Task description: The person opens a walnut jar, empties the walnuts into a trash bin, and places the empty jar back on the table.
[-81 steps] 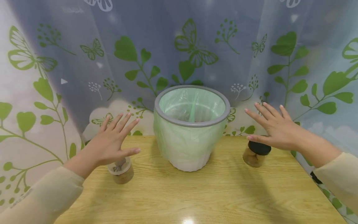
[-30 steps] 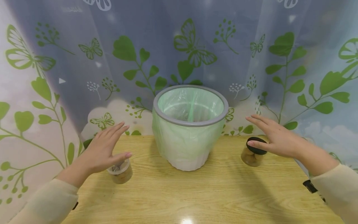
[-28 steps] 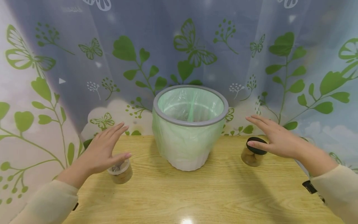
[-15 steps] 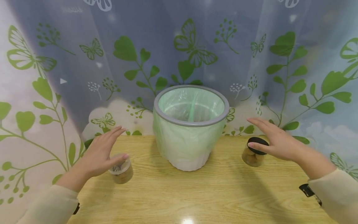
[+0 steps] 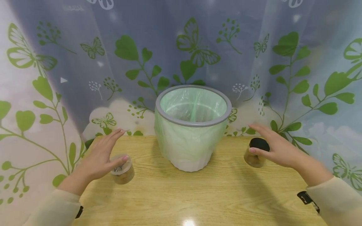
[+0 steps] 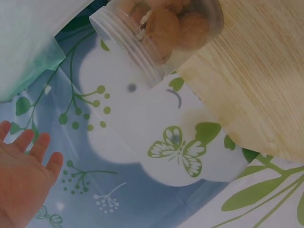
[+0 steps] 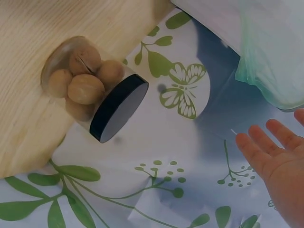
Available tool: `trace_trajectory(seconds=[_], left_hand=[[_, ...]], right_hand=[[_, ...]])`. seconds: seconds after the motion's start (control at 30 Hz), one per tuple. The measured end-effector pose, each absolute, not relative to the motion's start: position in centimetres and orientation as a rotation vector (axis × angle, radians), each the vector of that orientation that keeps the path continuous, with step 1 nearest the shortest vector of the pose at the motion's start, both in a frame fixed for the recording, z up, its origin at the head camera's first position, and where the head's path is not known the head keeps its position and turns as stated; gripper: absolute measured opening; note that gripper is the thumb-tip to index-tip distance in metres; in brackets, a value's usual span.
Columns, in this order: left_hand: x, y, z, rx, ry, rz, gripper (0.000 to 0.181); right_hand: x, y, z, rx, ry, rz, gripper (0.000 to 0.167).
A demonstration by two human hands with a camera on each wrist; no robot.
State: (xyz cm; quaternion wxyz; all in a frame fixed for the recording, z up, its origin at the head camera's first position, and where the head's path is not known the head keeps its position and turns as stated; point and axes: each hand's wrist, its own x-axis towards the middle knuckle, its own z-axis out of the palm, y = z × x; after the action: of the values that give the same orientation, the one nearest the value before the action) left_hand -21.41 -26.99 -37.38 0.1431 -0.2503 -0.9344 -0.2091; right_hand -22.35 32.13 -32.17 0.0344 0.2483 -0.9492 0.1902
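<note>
My left hand hangs with relaxed fingers just above a clear-lidded jar on the left, holding nothing. In the left wrist view round brown nuts show inside that jar, and the hand is apart from it. My right hand hovers with fingers extended by a black-lidded jar, its thumb overlapping the lid in the head view. The right wrist view shows a gap between this hand and the jar of walnut-like nuts.
Between the jars stands a white bin with a grey rim and a pale green liner, near the back edge of the wooden table. A curtain with leaves and butterflies hangs behind. Black straps show at both sleeves.
Since the oldest frame both hands have dropped lower, their spread fingers drawing closer together. Over the last half second the right hand has shifted slightly left. Jars and bin stay put.
</note>
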Motion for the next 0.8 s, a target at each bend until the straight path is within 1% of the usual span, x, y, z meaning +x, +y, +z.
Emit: trace_trajectory(seconds=[0.8], left_hand=[[-21.1, -28.5, -40.4, -0.640, -2.659, -0.797, 0.081]], right_hand=[[-21.7, 32.1, -33.9, 0.723, -2.859, 0.647, 0.080]])
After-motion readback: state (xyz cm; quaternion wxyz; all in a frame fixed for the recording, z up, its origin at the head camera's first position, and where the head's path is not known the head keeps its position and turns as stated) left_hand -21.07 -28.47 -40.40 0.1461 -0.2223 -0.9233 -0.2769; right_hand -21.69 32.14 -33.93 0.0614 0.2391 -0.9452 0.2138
